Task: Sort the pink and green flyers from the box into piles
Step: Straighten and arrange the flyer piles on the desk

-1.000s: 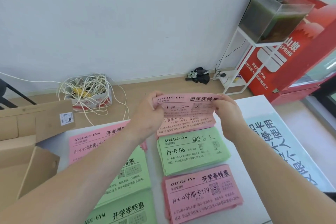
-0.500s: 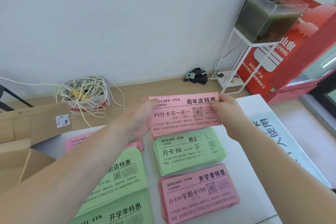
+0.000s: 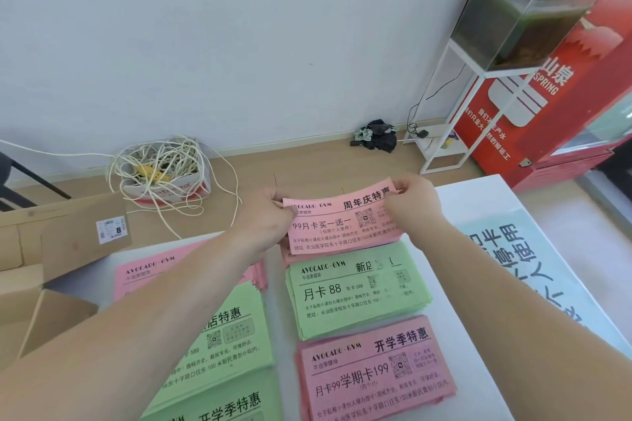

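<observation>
- Left hand (image 3: pixel 263 219) is clamping its grip on the pink flyer (image 3: pixel 342 225), left edge.
- Right hand (image 3: pixel 415 202) is pinching the top-right corner.
- Bare counter (image 3: pixel 478 202) is showing rightward.

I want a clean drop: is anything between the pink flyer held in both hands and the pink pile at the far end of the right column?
Nothing visible does. The pink flyer, pinched at its ends by the left hand and right hand, hangs right over the pink pile, with no object between them.
</observation>
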A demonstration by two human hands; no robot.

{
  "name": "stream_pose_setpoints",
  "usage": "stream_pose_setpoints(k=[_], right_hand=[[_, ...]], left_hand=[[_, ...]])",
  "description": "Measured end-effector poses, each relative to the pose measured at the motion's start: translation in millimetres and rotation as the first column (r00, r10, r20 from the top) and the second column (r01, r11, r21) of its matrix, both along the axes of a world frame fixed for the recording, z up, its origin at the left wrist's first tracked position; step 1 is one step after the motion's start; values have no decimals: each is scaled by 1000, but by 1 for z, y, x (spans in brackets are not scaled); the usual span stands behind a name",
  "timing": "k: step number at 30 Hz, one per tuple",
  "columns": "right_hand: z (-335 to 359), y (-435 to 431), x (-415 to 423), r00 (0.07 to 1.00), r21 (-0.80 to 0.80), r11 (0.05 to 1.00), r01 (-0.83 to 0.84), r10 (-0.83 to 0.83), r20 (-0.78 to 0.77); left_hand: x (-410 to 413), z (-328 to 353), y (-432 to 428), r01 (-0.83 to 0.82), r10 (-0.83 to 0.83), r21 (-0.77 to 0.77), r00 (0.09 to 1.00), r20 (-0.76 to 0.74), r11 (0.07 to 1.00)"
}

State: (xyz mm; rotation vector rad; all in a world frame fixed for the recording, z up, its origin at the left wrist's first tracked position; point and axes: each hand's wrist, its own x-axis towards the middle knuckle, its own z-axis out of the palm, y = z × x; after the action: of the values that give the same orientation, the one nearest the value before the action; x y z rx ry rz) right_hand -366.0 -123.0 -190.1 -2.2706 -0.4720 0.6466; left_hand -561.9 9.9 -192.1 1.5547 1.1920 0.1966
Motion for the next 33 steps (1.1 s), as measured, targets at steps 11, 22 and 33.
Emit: stream_pose_setpoints(k=[11,22,33], right_hand=[[-34,0,9,969,-153,987,-52,87,232],[2,-13,-2,869,-291,819,-495,464,-172],[-16,-10,-13,875,-390,804,-449,484,-9]], left_hand=[[-13,-21,15,356,-199,428,908,-369,831],[4,4,-7,776,-467,232,558,-686,587],[11,-19,-8,775,-467,309,593,-656,551]])
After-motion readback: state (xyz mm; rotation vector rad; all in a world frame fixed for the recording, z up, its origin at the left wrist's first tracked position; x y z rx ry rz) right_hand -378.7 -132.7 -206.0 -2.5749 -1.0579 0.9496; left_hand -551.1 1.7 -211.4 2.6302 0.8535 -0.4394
